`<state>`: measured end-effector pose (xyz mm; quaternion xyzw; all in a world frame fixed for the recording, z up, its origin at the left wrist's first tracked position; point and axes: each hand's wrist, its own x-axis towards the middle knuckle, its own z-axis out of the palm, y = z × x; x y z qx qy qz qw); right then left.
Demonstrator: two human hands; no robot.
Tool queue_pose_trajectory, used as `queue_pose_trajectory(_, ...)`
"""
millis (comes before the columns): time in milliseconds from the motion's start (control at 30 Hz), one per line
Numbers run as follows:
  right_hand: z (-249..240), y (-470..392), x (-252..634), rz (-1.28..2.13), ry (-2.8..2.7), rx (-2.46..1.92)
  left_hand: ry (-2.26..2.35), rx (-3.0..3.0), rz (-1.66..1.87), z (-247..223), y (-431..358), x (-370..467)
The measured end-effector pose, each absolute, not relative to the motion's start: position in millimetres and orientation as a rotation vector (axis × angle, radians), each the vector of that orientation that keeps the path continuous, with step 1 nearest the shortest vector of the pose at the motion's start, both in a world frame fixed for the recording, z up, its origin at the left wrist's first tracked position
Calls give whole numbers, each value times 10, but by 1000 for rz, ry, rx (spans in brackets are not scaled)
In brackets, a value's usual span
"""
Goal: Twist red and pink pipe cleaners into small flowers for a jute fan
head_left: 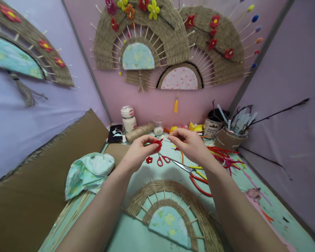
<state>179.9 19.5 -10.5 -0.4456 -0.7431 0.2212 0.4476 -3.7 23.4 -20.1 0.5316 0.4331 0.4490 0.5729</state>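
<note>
Between the thumb and fingers of my left hand (143,148) is a small red pipe-cleaner flower (157,142), partly hidden by the fingertips. Just to its right, my right hand (186,141) is pinched closed near a thin pale strand whose kind is too small to make out. Below the hands, a finished red flower (149,160) lies on the table beside small red-handled scissors (163,160). Larger scissors with red handles (199,183) rest under my right forearm. Closer to me lies a woven twine fan (157,189) with a floral cloth centre.
Bundled floral cloth (88,171) and a tall cardboard sheet (36,175) stand at left. Along the back are a phone (115,133), a white bottle (128,119), a twine roll (140,132) and a cup of beads (158,128). Pipe cleaners (227,157) and a tin of sticks (229,138) sit right.
</note>
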Motion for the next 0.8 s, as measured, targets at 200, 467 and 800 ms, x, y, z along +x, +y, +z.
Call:
queue_pose_trajectory(200, -153, 164, 1625, 660, -1722, -1028, 1006, 1057, 1225, -187, 241, 14)
queue_pose_trajectory(467, -164, 86, 1458, 626, -1804, -970, 983, 993, 1384, -254, 255, 53)
queue_pose_trajectory(800, -294, 222, 1515, 664, -1653, -1056, 946, 1123, 1258, -263, 205, 81)
